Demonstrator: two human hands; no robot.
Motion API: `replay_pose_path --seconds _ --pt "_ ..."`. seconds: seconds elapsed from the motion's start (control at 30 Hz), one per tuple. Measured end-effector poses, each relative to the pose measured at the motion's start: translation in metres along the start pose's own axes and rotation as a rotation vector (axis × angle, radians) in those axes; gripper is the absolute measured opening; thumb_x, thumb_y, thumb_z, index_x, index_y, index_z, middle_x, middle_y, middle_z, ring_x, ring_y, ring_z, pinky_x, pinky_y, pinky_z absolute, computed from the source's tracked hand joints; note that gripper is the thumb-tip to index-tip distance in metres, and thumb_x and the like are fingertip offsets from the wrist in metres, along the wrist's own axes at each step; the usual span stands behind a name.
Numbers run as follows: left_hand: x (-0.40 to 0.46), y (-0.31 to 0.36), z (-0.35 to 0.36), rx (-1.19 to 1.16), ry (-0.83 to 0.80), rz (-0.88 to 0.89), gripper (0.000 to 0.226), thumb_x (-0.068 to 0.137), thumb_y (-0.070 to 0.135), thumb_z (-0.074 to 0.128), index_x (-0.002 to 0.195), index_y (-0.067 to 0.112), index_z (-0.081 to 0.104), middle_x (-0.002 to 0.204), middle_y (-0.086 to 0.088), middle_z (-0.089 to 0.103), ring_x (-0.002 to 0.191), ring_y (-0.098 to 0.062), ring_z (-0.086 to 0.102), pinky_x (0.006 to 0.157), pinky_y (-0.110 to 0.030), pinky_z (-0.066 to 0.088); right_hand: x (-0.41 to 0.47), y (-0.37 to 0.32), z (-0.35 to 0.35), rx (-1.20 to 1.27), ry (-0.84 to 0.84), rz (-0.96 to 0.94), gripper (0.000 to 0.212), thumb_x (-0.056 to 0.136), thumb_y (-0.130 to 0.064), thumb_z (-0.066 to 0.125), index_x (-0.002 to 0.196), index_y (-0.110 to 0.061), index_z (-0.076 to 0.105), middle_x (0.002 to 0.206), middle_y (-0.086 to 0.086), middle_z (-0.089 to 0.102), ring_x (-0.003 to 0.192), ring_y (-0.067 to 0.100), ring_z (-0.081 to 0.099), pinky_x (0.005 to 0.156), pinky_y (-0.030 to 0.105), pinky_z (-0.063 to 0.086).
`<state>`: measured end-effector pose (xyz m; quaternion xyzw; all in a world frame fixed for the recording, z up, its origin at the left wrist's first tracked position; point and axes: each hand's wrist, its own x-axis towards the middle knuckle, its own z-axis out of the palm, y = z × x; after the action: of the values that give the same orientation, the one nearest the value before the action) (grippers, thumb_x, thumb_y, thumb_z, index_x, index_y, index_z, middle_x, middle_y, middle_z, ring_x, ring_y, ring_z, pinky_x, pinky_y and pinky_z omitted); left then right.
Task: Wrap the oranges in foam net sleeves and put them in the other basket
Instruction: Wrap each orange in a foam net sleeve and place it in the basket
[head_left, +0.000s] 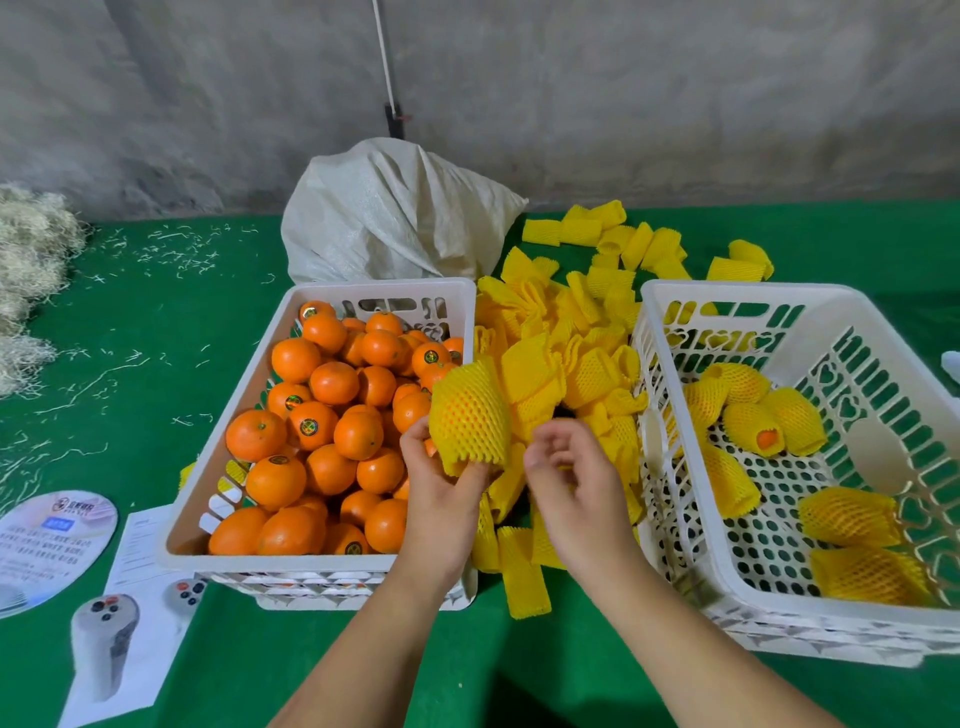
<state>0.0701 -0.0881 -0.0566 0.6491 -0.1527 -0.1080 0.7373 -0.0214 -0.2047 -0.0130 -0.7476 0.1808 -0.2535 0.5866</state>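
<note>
Centrally: left hand (441, 488) raised, fingers grasping sleeved orange (470, 415) from below; right hand (571, 478) beside it, fingers loosely curled, holding nothing visible.

Fruit-packing workspace, rough grey concrete wall (675, 93), green-covered bench (130, 322), white plastic crates (322, 564) of oranges (332, 384), heaped yellow foam net sleeves (582, 332), woven sack (384, 218), packing straw (31, 260)
</note>
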Motion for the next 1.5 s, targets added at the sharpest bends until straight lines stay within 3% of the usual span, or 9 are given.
replay_pose_path --seconds 0.17,0.37,0.6,0.7,0.83,0.97,1.07,1.33,1.5 --pt "-0.016 -0.001 0.013 0.263 -0.242 0.091 0.076 0.095 0.026 0.074 0.147 0.050 0.024 0.140 0.027 0.054 0.130 -0.005 0.059 0.100 -0.028 0.054 0.010 -0.002 0.003 0.204 -0.200 0.166 0.089 0.071 -0.056 0.082 0.147 -0.048 0.036 0.132 -0.031 0.056 0.114 -0.012 0.059 0.081 0.008 0.052" --pt "0.017 0.004 -0.028 0.678 -0.329 0.267 0.051 0.102 0.049 0.058 0.151 0.037 0.045 0.151 0.021 0.050 0.142 -0.005 0.045 0.112 -0.034 0.042 0.049 0.030 -0.077 0.124 0.258 0.276 0.100 0.069 -0.050 0.091 0.151 -0.042 0.036 0.142 -0.010 0.051 0.126 0.020 0.057 0.100 0.048 0.056" --pt "0.057 -0.017 -0.065 1.801 -0.526 -0.023 0.064 0.095 0.055 0.061 0.149 0.030 0.036 0.151 -0.004 0.035 0.133 -0.028 0.044 0.113 -0.040 0.036 0.073 0.074 -0.134 -0.111 0.468 0.514 0.096 0.098 -0.025 0.065 0.163 -0.039 -0.005 0.172 -0.002 -0.011 0.158 0.028 0.007 0.111 0.042 0.036" --pt "0.056 -0.020 -0.059 1.773 -0.586 -0.066 0.058 0.100 0.050 0.055 0.146 0.026 0.031 0.142 0.001 0.048 0.127 -0.025 0.049 0.110 -0.040 0.037 0.066 0.074 -0.117 -0.419 0.232 0.396 0.090 0.097 -0.034 0.066 0.163 -0.041 0.005 0.169 -0.005 -0.022 0.157 0.032 0.007 0.114 0.045 0.037" --pt "0.052 -0.011 -0.056 1.720 -0.793 -0.164 0.044 0.107 0.040 0.047 0.147 0.022 0.038 0.141 -0.002 0.058 0.124 -0.028 0.055 0.107 -0.042 0.047 0.054 0.074 -0.088 -1.175 -0.189 -0.150 0.053 0.094 -0.045 0.061 0.145 -0.033 0.047 0.170 0.008 0.009 0.152 0.036 0.011 0.119 0.057 0.024" --pt "0.052 0.014 -0.052 1.663 -0.967 -0.453 0.058 0.106 0.037 0.049 0.159 0.035 0.027 0.154 -0.008 0.039 0.143 -0.039 0.034 0.116 -0.051 0.031 0.034 0.087 -0.058 -1.164 -0.868 0.165 0.022 0.096 -0.044 0.059 0.115 -0.036 0.066 0.173 0.002 -0.008 0.156 0.034 -0.011 0.123 0.054 0.005" --pt "0.051 0.025 -0.044 1.758 -1.065 -0.421 0.056 0.106 0.026 0.049 0.159 0.034 0.032 0.148 -0.012 0.046 0.136 -0.038 0.041 0.111 -0.048 0.036 0.020 0.103 -0.057 -1.316 -1.160 0.359 0.048 0.098 -0.046 0.055 0.144 -0.034 0.054 0.172 0.002 -0.011 0.156 0.038 -0.015 0.124 0.055 0.001" --pt "0.049 0.023 -0.057 1.657 -0.947 -0.271 0.051 0.099 0.039 0.061 0.147 0.027 0.047 0.140 -0.001 0.053 0.130 -0.029 0.049 0.112 -0.046 0.038 0.026 0.083 -0.053 -0.626 -0.578 0.211 0.046 0.098 -0.021 0.060 0.141 -0.033 0.052 0.128 -0.003 0.053 0.108 0.015 0.057 0.090 0.034 0.051" --pt "0.059 0.033 -0.078 1.343 -0.621 -0.228 0.064 0.088 0.050 0.075 0.143 0.032 0.049 0.134 0.004 0.039 0.111 -0.021 0.056 0.093 -0.034 0.054 0.022 0.065 -0.055 -0.171 -0.461 0.353 0.053 0.088 -0.020 0.054 0.128 -0.055 0.054 0.052 -0.012 0.046 0.042 0.008 0.035 0.044 0.023 0.030"
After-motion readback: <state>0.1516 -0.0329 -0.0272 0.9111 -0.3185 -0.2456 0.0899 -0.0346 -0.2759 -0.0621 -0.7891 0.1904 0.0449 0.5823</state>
